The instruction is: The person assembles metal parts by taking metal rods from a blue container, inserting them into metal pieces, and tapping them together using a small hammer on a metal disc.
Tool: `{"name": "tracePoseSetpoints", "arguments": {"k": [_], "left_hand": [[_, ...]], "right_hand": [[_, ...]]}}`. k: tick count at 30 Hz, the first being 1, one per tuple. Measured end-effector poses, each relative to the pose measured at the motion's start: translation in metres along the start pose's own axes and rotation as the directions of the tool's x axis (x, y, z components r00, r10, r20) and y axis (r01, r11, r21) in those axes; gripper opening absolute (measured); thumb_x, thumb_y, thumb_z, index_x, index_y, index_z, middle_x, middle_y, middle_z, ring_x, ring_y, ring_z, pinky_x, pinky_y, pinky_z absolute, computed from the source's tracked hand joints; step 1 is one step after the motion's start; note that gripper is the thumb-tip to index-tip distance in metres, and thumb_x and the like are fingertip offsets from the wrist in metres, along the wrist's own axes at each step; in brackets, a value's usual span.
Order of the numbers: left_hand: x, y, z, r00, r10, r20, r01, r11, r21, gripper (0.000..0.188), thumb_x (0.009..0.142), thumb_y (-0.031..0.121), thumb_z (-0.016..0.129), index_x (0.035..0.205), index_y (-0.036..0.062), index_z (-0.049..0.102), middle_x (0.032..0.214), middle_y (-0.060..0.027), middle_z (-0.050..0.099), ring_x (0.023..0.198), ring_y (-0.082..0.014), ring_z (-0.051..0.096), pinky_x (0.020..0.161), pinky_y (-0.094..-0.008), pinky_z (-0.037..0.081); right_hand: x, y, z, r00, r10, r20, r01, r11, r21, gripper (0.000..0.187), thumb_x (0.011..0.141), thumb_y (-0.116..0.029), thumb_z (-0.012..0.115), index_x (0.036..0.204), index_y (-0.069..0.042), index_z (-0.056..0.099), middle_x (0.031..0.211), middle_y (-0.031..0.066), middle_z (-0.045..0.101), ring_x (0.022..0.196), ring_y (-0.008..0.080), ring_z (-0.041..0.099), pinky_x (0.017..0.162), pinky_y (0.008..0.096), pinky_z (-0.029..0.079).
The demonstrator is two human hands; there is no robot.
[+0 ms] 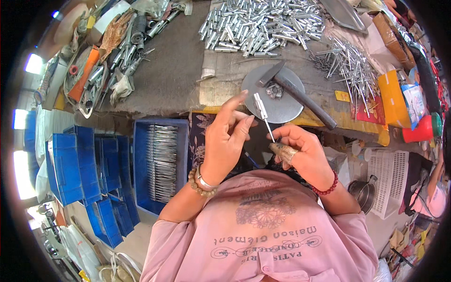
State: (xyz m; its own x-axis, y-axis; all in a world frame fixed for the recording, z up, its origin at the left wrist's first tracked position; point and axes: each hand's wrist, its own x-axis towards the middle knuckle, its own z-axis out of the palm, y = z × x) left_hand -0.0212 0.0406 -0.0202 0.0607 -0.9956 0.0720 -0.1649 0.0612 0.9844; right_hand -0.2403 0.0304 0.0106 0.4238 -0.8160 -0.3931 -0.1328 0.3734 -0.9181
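Observation:
My right hand (300, 152) is closed on the lower end of a thin metal rod (269, 129). A shiny metal sleeve (260, 106) with a stepped, narrower tip sits at the rod's upper end, which tilts up and to the left. A tan wrap (284, 152) covers one digit of this hand. Just left of the sleeve, my left hand (226, 138) is open, its index finger raised and nothing visible in its grasp. Beyond both hands, a round grey metal disc (286, 113) carries a hammer (300, 96) and a small heap of metal bits (274, 90).
Metal sleeves (263, 23) are piled at the far side of the bench, with loose thin rods (350, 58) to their right. A blue bin (141, 188) at left holds rows of rods. More blue bins (68, 162) stand farther left. Tools (87, 73) crowd the bench's left end.

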Motion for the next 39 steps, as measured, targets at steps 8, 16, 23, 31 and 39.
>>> {"name": "tracePoseSetpoints", "arguments": {"k": [8, 16, 23, 31, 39], "left_hand": [[-0.006, -0.004, 0.003, 0.977, -0.213, 0.028, 0.205, 0.884, -0.420, 0.069, 0.104, 0.007, 0.069, 0.165, 0.0064, 0.035, 0.100, -0.0069, 0.076, 0.073, -0.0054, 0.062, 0.060, -0.0204, 0.049], [-0.015, -0.020, 0.001, 0.993, -0.088, -0.082, 0.041, 0.888, -0.459, 0.068, 0.097, 0.004, 0.076, 0.156, 0.0046, 0.042, 0.095, -0.0017, 0.066, 0.082, -0.0055, 0.060, 0.073, -0.0233, 0.049], [-0.055, -0.048, -0.071, 0.885, -0.166, -0.436, 0.007, 0.939, -0.344, 0.054, 0.099, 0.005, 0.072, 0.148, 0.0064, 0.048, 0.098, -0.0035, 0.071, 0.083, -0.0075, 0.063, 0.070, -0.0255, 0.051], [-0.149, -0.215, -0.196, 0.408, -0.385, -0.828, 0.329, 0.908, -0.260, 0.050, 0.093, 0.008, 0.074, 0.138, -0.0007, 0.053, 0.094, -0.0087, 0.073, 0.083, -0.0152, 0.066, 0.073, -0.0313, 0.053], [-0.160, -0.274, -0.239, 0.205, -0.280, -0.938, 0.642, 0.762, -0.087, 0.048, 0.088, 0.017, 0.082, 0.129, 0.0017, 0.062, 0.099, -0.0128, 0.073, 0.089, -0.0242, 0.072, 0.080, -0.0386, 0.057]], "right_hand": [[0.002, 0.008, 0.020, 0.998, -0.027, 0.063, 0.025, 0.999, 0.031, 0.027, 0.099, 0.003, 0.066, 0.125, 0.000, 0.066, 0.092, 0.0001, 0.069, 0.079, 0.0054, 0.063, 0.068, 0.0235, 0.050], [0.004, 0.015, 0.037, 0.995, -0.073, 0.071, 0.077, 0.995, -0.056, 0.029, 0.100, 0.006, 0.063, 0.129, 0.000, 0.064, 0.094, 0.0029, 0.069, 0.083, 0.0078, 0.066, 0.067, 0.0225, 0.054], [0.012, 0.002, 0.033, 0.902, -0.430, 0.042, 0.415, 0.837, -0.357, 0.035, 0.105, 0.000, 0.063, 0.140, -0.001, 0.065, 0.100, 0.0068, 0.072, 0.087, 0.0104, 0.067, 0.077, 0.0252, 0.056], [0.034, 0.016, -0.012, 0.875, -0.454, -0.167, 0.449, 0.891, -0.070, 0.034, 0.110, -0.015, 0.059, 0.139, 0.003, 0.064, 0.091, 0.0079, 0.070, 0.070, 0.0100, 0.059, 0.065, 0.0232, 0.046], [0.037, 0.018, -0.016, 0.877, -0.441, -0.193, 0.443, 0.896, -0.036, 0.033, 0.109, -0.013, 0.060, 0.138, 0.003, 0.065, 0.091, 0.0071, 0.070, 0.070, 0.0092, 0.060, 0.063, 0.0221, 0.047]]}}
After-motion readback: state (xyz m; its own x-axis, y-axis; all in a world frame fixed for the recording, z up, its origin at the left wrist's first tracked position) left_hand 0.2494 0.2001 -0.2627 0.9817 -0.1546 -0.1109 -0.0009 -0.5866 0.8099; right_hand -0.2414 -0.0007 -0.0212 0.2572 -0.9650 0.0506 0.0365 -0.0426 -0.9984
